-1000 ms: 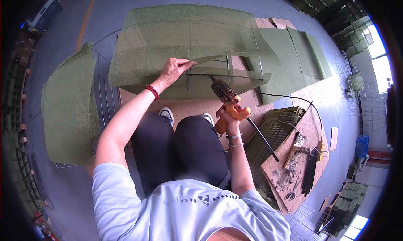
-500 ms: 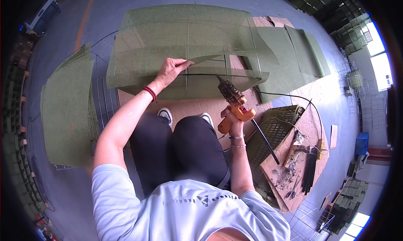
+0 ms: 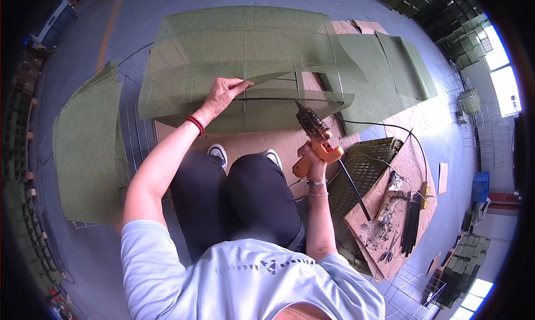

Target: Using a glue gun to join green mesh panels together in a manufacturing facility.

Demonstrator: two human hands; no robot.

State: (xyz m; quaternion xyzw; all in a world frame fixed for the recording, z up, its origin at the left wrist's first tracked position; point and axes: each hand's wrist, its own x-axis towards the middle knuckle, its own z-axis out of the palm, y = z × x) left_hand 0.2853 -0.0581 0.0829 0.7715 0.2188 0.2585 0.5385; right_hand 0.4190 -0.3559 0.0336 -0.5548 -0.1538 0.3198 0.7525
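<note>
My left hand [image 3: 225, 94] pinches the near edge of a sheet of green mesh fabric [image 3: 239, 38], lifting it a little. The mesh lies over a wire frame [image 3: 341, 77]. Below the raised edge a dark line of glue [image 3: 264, 99] runs along the frame's near side. My right hand [image 3: 313, 163] is wrapped round the handle of an orange hot glue gun [image 3: 324, 149]. Its blackened nozzle points up and left, close to the right part of the glue line. A long black glue stick [image 3: 354, 190] sticks out of the gun's rear.
Green mesh sheets [image 3: 86, 153] lie at the left, and another sheet [image 3: 384, 69] at the right. An olive plastic crate [image 3: 362, 166] stands by my right arm. Cardboard [image 3: 359, 217] on it bears black glue sticks [image 3: 411, 224] and scissors [image 3: 385, 256]. A cable [image 3: 390, 125] curves past it.
The glue gun has moved a little to the right along the frame's near edge. My left hand still pinches the mesh at about the same place.
</note>
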